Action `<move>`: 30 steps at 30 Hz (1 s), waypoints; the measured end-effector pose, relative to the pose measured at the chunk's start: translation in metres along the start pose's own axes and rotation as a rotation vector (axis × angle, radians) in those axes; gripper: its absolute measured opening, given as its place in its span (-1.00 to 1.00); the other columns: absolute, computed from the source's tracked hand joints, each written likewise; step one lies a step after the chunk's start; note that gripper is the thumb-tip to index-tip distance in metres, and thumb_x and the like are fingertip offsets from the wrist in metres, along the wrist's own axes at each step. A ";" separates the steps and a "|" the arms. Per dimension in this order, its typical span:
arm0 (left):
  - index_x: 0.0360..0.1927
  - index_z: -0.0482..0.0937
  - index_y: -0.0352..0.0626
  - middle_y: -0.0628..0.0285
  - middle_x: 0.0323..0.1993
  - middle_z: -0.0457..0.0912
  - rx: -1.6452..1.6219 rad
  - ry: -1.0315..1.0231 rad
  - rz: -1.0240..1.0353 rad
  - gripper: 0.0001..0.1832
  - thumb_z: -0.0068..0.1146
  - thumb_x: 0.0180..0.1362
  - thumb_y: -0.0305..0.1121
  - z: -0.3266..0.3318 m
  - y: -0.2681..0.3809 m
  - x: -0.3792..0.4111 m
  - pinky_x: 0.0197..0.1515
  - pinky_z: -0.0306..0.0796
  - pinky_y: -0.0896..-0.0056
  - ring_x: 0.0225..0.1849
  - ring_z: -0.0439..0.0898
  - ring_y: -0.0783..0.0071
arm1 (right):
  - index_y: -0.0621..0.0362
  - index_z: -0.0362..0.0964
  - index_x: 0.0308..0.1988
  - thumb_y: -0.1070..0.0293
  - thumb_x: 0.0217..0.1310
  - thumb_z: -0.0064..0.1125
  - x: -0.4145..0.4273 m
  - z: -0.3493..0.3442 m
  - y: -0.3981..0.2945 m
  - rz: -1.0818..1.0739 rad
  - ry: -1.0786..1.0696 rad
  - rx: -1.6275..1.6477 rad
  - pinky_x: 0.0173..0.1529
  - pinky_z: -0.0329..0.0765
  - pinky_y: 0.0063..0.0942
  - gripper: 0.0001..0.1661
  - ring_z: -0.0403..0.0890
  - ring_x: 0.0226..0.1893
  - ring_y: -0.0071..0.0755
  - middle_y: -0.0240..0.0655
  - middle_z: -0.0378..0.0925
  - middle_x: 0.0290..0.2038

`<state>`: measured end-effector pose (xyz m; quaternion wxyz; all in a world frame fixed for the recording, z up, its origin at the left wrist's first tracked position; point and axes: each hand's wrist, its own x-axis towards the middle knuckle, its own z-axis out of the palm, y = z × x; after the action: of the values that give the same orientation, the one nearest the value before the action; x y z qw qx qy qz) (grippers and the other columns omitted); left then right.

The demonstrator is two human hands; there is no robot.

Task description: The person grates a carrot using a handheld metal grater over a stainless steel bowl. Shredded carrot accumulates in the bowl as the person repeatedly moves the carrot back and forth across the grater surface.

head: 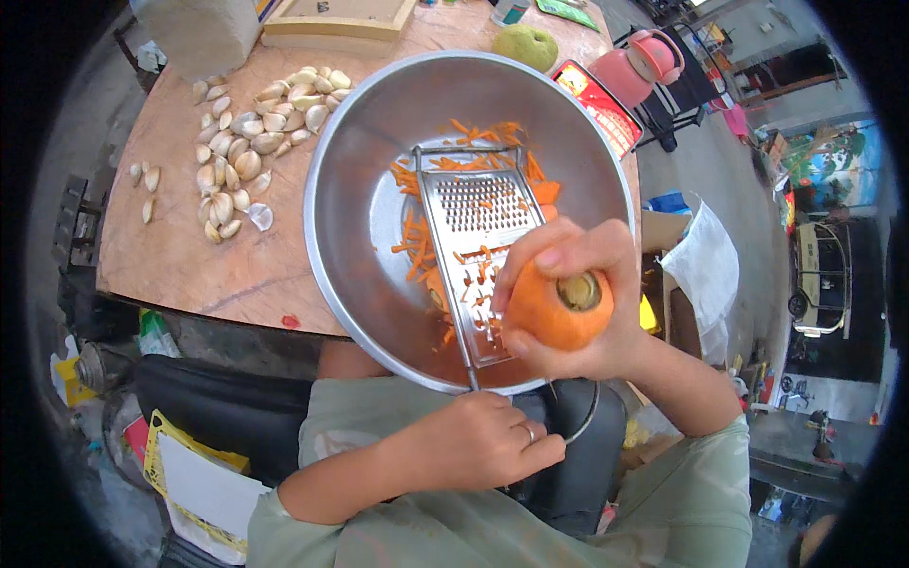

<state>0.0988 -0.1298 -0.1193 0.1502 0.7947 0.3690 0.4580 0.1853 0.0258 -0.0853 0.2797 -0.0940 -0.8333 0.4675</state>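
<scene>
A metal box-less flat grater (486,206) leans inside a large stainless steel bowl (348,156), its handle end over the near rim. My left hand (490,440), with a ring on one finger, grips the wire handle of the grater just outside the bowl. Wrapped around a thick peeled carrot (547,319), my right hand (603,263) holds it against or just above the grater's lower, coarser holes; the exact contact is hidden. The carrot's stem end faces up. Orange carrot shreds (417,245) lie in the bowl around the grater, and some cling to its face.
Garlic cloves (248,142) are heaped on the wooden table (163,263) left of the bowl. Beyond the bowl are a green pear-like fruit (525,47), a phone (603,110) and a pink bottle (628,71). A wooden frame (334,21) sits at the far edge.
</scene>
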 end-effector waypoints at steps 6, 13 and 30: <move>-0.57 0.30 -0.05 0.39 -0.76 0.28 0.046 0.071 -0.039 -0.86 0.04 -0.08 -0.40 0.011 0.000 0.005 -0.64 0.28 0.49 -0.68 0.45 0.51 | 0.13 0.25 -0.12 0.52 -0.19 0.35 0.012 0.007 -0.002 0.045 0.245 -0.318 -0.07 0.37 -0.49 -0.43 0.42 -0.18 -0.45 -0.29 0.31 -0.20; -0.63 0.27 -0.04 0.41 -0.76 0.36 0.078 0.118 -0.014 -0.67 0.23 0.00 -0.26 0.025 0.001 0.011 -0.67 0.26 0.49 -0.73 0.41 0.50 | 0.16 0.29 -0.17 0.45 -0.18 0.35 0.019 0.014 -0.005 0.108 0.259 -0.397 -0.09 0.41 -0.49 -0.49 0.47 -0.25 -0.41 -0.29 0.37 -0.30; -0.61 0.27 -0.05 0.36 -0.79 0.32 0.060 0.125 -0.047 -0.69 0.20 -0.01 -0.25 0.028 0.002 0.010 -0.66 0.28 0.42 -0.73 0.43 0.45 | 0.09 0.10 -0.04 0.53 -0.06 0.26 -0.017 0.003 -0.007 0.168 0.245 -0.393 -0.10 0.51 -0.46 -0.40 0.52 -0.19 -0.41 -0.22 0.37 -0.19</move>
<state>0.1264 -0.1214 -0.1268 0.1138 0.7598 0.4098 0.4918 0.1981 0.0129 -0.0874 0.3151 -0.2714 -0.8574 0.3033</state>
